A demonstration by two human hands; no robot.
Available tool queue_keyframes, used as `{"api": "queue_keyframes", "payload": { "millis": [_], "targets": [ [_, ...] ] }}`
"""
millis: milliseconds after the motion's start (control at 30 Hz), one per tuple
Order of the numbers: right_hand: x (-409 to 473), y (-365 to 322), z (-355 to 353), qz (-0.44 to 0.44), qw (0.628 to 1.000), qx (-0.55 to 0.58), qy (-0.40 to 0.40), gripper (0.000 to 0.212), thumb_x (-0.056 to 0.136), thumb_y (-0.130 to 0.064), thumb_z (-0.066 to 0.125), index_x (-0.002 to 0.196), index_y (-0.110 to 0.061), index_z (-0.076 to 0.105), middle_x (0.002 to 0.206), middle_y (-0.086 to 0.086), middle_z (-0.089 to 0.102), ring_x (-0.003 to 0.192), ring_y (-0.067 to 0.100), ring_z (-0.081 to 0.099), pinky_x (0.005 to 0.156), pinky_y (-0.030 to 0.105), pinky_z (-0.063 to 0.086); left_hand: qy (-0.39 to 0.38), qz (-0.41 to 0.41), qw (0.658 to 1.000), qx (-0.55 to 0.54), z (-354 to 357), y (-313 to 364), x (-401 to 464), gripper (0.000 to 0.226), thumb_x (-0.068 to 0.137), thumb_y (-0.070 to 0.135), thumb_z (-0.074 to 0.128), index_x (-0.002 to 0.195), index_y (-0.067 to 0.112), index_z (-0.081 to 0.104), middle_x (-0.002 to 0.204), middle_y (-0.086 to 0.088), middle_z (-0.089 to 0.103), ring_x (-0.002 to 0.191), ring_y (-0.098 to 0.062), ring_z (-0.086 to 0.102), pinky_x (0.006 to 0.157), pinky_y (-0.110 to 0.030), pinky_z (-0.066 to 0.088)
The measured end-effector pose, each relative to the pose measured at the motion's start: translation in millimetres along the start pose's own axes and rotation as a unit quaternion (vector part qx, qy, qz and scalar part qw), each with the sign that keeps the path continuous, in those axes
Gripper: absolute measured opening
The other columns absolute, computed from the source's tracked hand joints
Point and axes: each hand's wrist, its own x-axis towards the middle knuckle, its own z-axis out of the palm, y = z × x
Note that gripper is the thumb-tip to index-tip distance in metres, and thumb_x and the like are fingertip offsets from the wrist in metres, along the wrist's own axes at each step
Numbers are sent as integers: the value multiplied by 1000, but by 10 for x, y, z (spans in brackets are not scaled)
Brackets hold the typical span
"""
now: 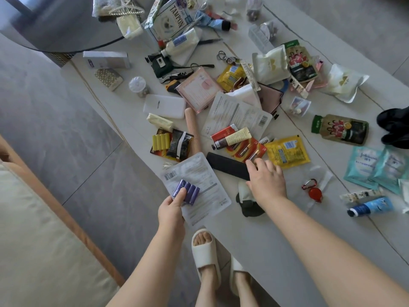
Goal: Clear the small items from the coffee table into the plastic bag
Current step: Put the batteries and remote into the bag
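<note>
Holding four purple batteries (186, 191), perhaps five, left hand (171, 209)

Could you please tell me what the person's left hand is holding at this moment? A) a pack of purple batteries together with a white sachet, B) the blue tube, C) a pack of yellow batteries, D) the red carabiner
A: the left hand grips the purple batteries against the white sachet.
</note>
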Motion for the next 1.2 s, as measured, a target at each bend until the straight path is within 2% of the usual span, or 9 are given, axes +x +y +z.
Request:
{"api": "queue_keyframes", "payload": {
  "millis": [167, 300, 433, 533, 700, 867, 1000, 1100, 1200],
  "targets": [
    [-101, -26, -96, -19, 999, -11, -36, 58, 92, -34, 48, 143, -23, 23, 124, 9, 51, 117, 27, 44, 88, 35, 44, -19, -3, 1000, -19, -96, -62, -72, 11, 91, 20, 62, 100, 14, 63, 110, -17, 67, 103, -38, 64, 95, -53, 50],
    [-319, -17, -380, 43, 979, 166, -106, 42, 96, -34, 33, 135, -23, 40, 115, 9, 59, 106, 27, 51, 72, 35, 45, -33, -9, 998, -43, -174, -13, -258, 6, 90, 18, 62, 95, 15, 63, 108, -17, 67, 101, -38, 63, 96, -54, 48],
    [-550, -80, -733, 194, 792, 545, -197, 28, 97, -20, 33, 113, -12, 54, 81, 12, 62, 62, 20, 54, 46, 26, 43, -39, -12, 994, -98, -276, 181, -601, 2, 92, 13, 59, 92, 13, 61, 98, -15, 66, 86, -33, 64, 91, -51, 50],
    [-838, -185, -1039, 185, 726, 622, -226, 21, 99, -24, 41, 101, -7, 55, 82, 14, 62, 50, 20, 57, 39, 22, 44, -32, 0, 990, -139, -439, 329, -899, 20, 91, 12, 60, 109, 6, 59, 105, -17, 64, 96, -38, 63, 95, -56, 47],
    [-1339, -476, -1584, 116, 748, 597, -264, 19, 95, -27, 53, 103, -10, 58, 94, 14, 64, 64, 22, 67, 46, 26, 51, -8, 12, 986, -167, -858, 576, -1584, 21, 88, 12, 65, 106, 5, 56, 108, -20, 62, 101, -41, 61, 95, -58, 47],
    [-1757, -948, -2108, 27, 773, 558, -302, 26, 93, -19, 57, 117, -11, 52, 97, 15, 66, 71, 23, 67, 50, 28, 52, 29, 51, 980, -191, -1545, 626, -2211, 29, 90, 8, 61, 116, -2, 54, 94, -17, 63, 83, -34, 62, 79, -45, 53],
    [-2014, -1511, -2509, -43, 779, 537, -320, 24, 91, -16, 60, 114, -14, 51, 95, 12, 65, 67, 22, 66, 54, 30, 53, 61, 125, 962, -235, -2181, 662, -2588, 6, 90, 4, 56, 95, 7, 59, 84, -14, 61, 80, -30, 57, 80, -42, 51],
    [-2172, -1996, -2736, -99, 791, 507, -328, 23, 91, -16, 61, 113, -16, 54, 94, 9, 66, 66, 21, 68, 54, 27, 50, 8, 243, 921, -305, -2653, 660, -2650, 29, 82, 0, 52, 61, 13, 37, 56, -1, 32, 55, -17, 31, 56, -31, 29],
    [-2297, -2548, -2866, -146, 797, 482, -333, 24, 90, -15, 62, 113, -15, 57, 91, 10, 67, 63, 21, 68, 50, 25, 49, 2, 303, 889, -344, -3108, 769, -2790, 39, 79, -2, 49, 63, 19, 21, 54, 1, 20, 50, -12, 21, 56, -32, 16]
  ]
}}
